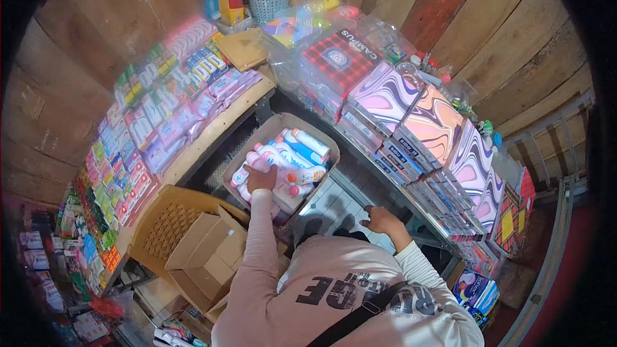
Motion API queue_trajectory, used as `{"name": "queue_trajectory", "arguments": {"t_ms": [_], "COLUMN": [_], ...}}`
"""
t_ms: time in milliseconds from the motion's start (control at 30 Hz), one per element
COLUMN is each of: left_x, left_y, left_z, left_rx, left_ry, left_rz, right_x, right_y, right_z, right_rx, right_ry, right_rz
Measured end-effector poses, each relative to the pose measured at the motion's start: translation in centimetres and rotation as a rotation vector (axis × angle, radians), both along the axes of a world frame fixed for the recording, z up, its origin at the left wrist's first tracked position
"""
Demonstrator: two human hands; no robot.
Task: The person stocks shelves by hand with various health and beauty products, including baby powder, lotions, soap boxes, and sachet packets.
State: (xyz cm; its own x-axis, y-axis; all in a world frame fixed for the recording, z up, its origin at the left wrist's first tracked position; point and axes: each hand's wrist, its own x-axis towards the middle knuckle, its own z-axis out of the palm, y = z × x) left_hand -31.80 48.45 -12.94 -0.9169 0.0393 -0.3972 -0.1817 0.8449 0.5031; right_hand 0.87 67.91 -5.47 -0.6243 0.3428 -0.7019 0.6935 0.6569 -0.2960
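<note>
My left hand (262,178) reaches into a cardboard box (324,138) of white, pink and blue bottles. Its fingers are wrapped round a white-and-pink bottle (265,157) on the near left side of the pile. Other bottles, such as a white-and-blue one (310,144), lie on their sides around it. My right hand (384,223) hangs over the tiled floor beside the right-hand shelf, its fingers partly apart and nothing visible in them.
An open, smaller carton (209,250) stands by a woven chair (160,228) on the left. Small packets (141,128) cover the left counter. Stacked notebooks (385,96) line the right counter. At the back stands a basket (270,5) of wrapped rolls.
</note>
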Motion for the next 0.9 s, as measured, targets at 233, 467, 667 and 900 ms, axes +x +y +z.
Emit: {"name": "queue_trajectory", "arguments": {"t_ms": [233, 467, 667, 900], "left_x": [3.3, 1.0, 1.5, 1.5], "left_y": [3.3, 14.8, 19.4, 14.1], "left_z": [-0.1, -4.6, -6.4, -7.1], "left_rx": [-0.240, 0.204, 0.168, 0.302], "left_ry": [0.367, -0.167, -0.219, -0.101], "left_rz": [-0.271, -0.208, 0.056, -0.054], "right_x": [-1.1, 1.5, 3.3, -1.4], "right_y": [-0.9, -0.7, -0.2, 1.5], "right_z": [0.3, 0.3, 1.8, -0.7], "right_rx": [-0.010, -0.010, 0.026, -0.059], "right_ry": [0.020, 0.040, -0.057, 0.302], "right_rz": [0.014, -0.064, -0.139, -0.148]}}
